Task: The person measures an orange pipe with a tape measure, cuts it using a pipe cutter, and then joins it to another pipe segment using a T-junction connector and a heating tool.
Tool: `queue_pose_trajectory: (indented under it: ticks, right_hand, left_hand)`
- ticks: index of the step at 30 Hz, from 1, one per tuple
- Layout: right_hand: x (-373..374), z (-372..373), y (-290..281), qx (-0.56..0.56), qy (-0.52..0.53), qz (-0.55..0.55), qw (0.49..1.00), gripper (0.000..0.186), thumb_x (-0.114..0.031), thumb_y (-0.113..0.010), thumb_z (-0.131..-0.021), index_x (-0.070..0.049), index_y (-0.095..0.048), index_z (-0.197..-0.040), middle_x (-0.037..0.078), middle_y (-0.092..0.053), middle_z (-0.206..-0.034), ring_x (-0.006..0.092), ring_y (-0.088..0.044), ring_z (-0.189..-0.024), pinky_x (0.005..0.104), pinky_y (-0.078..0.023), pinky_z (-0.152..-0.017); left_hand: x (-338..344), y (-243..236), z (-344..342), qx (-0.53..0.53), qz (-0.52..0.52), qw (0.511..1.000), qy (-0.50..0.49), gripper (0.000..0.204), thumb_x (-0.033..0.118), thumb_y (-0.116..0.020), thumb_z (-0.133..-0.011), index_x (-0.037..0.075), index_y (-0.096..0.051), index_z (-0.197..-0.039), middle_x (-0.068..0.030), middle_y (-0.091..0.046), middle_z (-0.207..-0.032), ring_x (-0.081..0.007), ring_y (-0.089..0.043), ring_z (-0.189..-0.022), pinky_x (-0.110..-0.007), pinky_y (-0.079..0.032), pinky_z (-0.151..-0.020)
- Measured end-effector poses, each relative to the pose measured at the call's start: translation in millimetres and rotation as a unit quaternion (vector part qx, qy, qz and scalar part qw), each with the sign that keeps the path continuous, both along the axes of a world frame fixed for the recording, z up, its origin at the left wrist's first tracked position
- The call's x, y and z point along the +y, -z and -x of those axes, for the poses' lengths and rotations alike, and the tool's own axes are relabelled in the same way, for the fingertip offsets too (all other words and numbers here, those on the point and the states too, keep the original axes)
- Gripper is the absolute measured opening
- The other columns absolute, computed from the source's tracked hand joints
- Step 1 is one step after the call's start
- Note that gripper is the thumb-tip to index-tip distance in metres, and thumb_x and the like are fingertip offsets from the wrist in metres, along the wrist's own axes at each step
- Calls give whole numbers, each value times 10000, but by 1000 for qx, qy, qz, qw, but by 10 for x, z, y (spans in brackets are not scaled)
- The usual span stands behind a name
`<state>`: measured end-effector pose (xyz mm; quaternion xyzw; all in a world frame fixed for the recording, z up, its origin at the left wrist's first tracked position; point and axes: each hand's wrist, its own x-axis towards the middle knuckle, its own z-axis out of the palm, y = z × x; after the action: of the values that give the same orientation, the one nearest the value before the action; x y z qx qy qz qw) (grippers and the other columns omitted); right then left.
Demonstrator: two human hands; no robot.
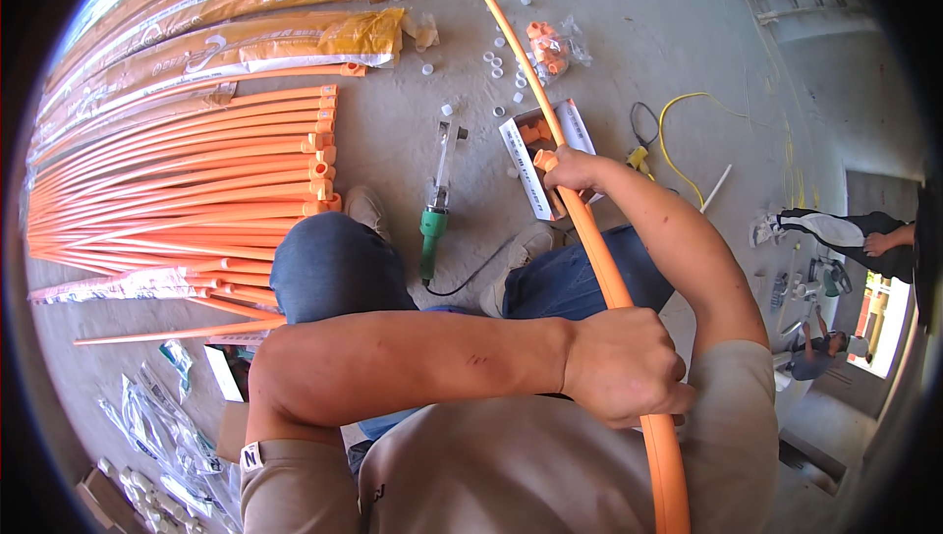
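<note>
The left hand (621,367) has its fingers clamped around a long orange pipe (601,264) low on its length; the fingertips are hidden behind the fist. Further up, the right hand (568,170) grips the same pipe, fingers wrapped tight, covering an orange fitting that barely shows. The pipe runs from the floor (393,141) beyond the knees down past the chest, its lower end cut off by the frame. A green-handled tool (434,210) lies beside a small open box (535,156), partly hidden by the pipe.
</note>
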<state>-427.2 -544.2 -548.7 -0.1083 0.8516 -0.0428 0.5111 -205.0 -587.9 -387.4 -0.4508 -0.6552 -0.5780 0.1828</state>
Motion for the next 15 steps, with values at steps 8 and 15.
queue_pose_trajectory:
  ticks: [8,15]
  right_hand:
    - [-99,326,23,0,-5,16,1000,442,-135,-731,-799,85,-516,-1117,213,-657,-910,307,-703,-706,453,-634,-577]
    - [220,687,505,-1,106,27,994,303,-79,-697,-780,50,-610,-1040,163,-621,-808,292,-645,-628,437,-513,-476]
  left_hand:
    - [74,-38,232,-21,4,1000,14,264,288,-747,-808,101,-583,-721,-51,-562,-607,-292,-619,-561,-422,-474,-498]
    - [162,46,636,-40,-22,998,51,216,250,-734,-779,102,-584,-731,-44,-570,-639,-268,-630,-595,-407,-482,-533]
